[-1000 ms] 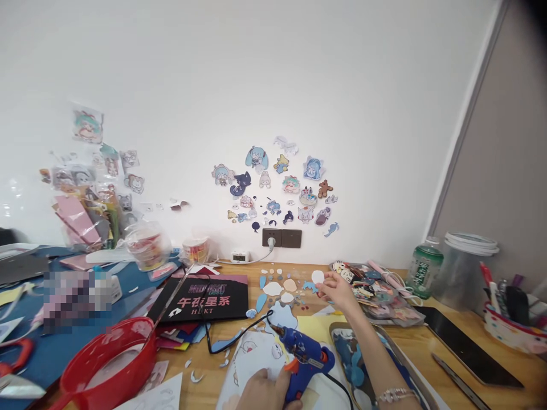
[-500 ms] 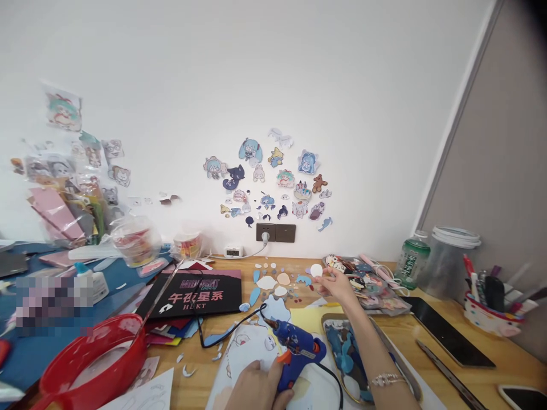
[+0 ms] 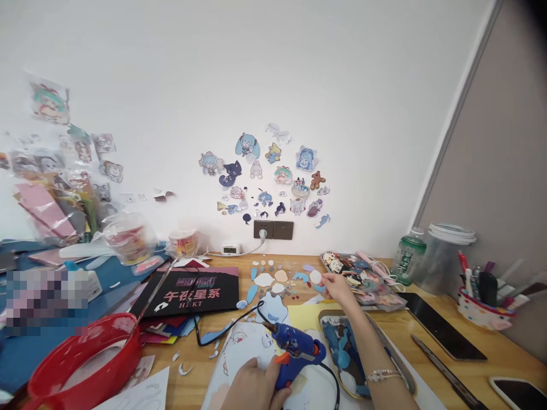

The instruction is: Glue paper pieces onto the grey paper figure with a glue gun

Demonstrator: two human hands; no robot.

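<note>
My left hand (image 3: 256,387) is wrapped around the handle of a blue hot glue gun (image 3: 294,344) at the bottom centre. Its orange trigger shows by my fingers, and the nozzle points up and to the left, over printed drawing sheets (image 3: 241,353). My right hand (image 3: 337,287) reaches to the back of the wooden table, fingertips pinched at the right edge of a white round cutout (image 3: 315,277). Around that disc lie several small flat pieces in blue, white and beige. A larger pale-blue cutout (image 3: 274,307) lies in front of them.
Under my right forearm is a tin (image 3: 322,327) of blue and white scraps. Left are a red basin (image 3: 47,373) and a black folder (image 3: 149,307). Bagged cutouts (image 3: 359,276), a green bottle (image 3: 409,256), a pen holder (image 3: 485,310) and a black slab (image 3: 444,327) stand or lie right.
My right hand has moved slightly down with the white round cutout, now level with the pieces on the table. My left hand keeps the glue gun in nearly the same place. The view has shifted slightly.
</note>
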